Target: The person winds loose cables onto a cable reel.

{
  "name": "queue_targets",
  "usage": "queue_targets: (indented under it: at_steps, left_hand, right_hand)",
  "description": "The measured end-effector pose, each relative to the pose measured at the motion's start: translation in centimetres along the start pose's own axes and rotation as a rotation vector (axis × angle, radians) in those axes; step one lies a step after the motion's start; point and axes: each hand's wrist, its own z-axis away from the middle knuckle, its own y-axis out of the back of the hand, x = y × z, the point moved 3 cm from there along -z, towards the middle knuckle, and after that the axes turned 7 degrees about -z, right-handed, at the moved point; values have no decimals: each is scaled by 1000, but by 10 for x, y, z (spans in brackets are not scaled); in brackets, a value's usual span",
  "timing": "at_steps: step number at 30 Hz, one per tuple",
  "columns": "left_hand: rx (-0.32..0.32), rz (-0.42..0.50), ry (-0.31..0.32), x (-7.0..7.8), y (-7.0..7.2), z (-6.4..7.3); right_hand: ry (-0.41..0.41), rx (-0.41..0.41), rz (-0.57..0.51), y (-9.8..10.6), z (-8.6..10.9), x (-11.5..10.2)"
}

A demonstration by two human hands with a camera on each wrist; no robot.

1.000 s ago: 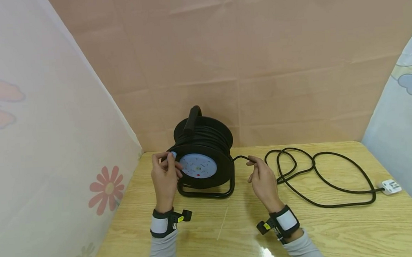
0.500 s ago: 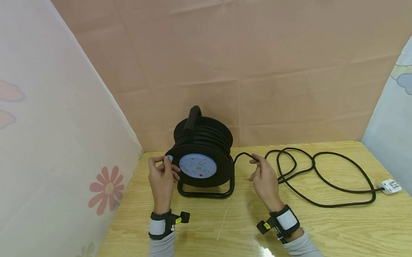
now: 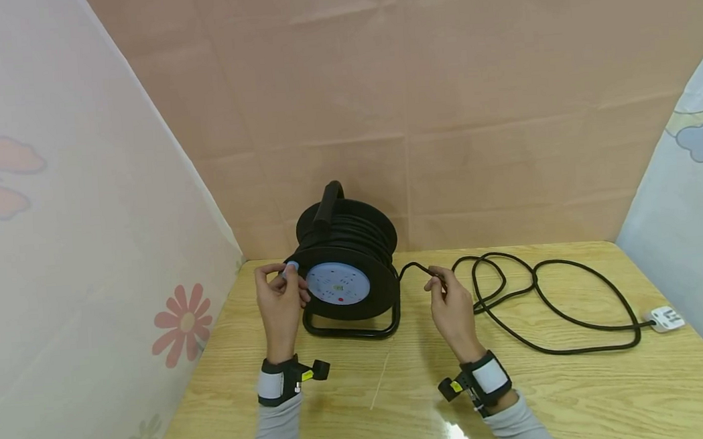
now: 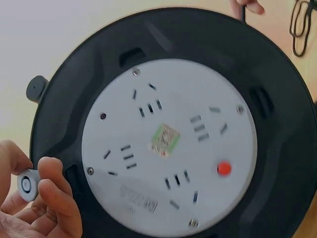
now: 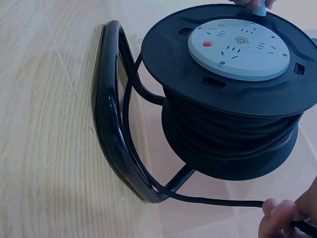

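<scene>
A black cable reel [image 3: 353, 246] stands on the table, its pale socket face [image 3: 338, 283] toward me. Near the rim of its front disc, my left hand [image 3: 281, 304] pinches a small light-blue crank knob [image 4: 28, 185] between thumb and fingers. Black cable [image 5: 213, 201] leaves the reel around the stand's tube and runs to my right hand [image 3: 454, 310]. The fingers of that hand curl round the cable in the right wrist view. Beyond the right hand, loose cable [image 3: 576, 328] lies in loops on the table, ending in a white plug [image 3: 667, 319].
The reel rests on a black tubular stand [image 3: 352, 333] and has a black carrying handle [image 3: 329, 206] on top. Behind the wooden table [image 3: 392, 391] rises a brown-papered wall [image 3: 405, 109]. Flower-printed sheeting [image 3: 116, 227] borders the left side.
My left hand shifts slightly left with the knob, then back right, and the socket face turns a little. The right hand moves a little to the right and its fingers bend more.
</scene>
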Motion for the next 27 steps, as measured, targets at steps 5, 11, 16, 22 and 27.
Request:
queue_targets:
  at_steps: [5,11,16,22,27]
  left_hand:
    - [1,46,-21,5,-5,-2]
    - [1,108,-21,10,-11,-1]
    - [-4,144,-53,14,-18,1]
    - [-21,188,-72,3,-28,0]
    - [-33,180,-96,-4,-36,0]
  right_hand:
    - [-5,-13,-15,-2,0,1]
    - [32,-25,-8,-3,1,-1]
    - [37,-30,-17,-6,3,-2]
    - [42,-44,-20,-8,3,-3]
    - [39,-54,-21,-9,2,-4]
